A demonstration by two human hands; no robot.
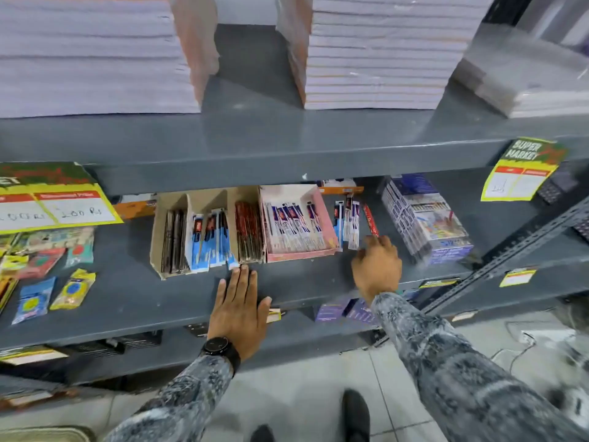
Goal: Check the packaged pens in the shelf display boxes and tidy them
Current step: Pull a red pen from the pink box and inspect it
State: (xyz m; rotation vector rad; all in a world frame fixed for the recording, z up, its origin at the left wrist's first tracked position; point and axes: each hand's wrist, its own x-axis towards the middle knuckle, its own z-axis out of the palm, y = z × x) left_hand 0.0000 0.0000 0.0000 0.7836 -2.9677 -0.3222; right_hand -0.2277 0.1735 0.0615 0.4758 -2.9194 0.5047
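Observation:
A brown cardboard display box [159,244] on the grey middle shelf holds dark, blue-and-white and red pen packs in separate compartments. To its right a pink display box [322,215] holds white-and-purple pen packs. Loose pen packs [349,223] and a red packaged pen [371,220] stand beside the pink box. My left hand [240,309] lies flat and open on the shelf, fingertips just short of the brown box's front. My right hand [377,266] reaches the lower end of the red pen; its fingers curl there, and whether they grip is unclear.
A wrapped bundle of boxed colour sets [427,218] stands right of the pens. Small packets [71,290] lie on the shelf at left under a yellow price card [57,205]. Stacks of notebooks [376,52] fill the upper shelf. A slotted metal upright [510,253] crosses at right.

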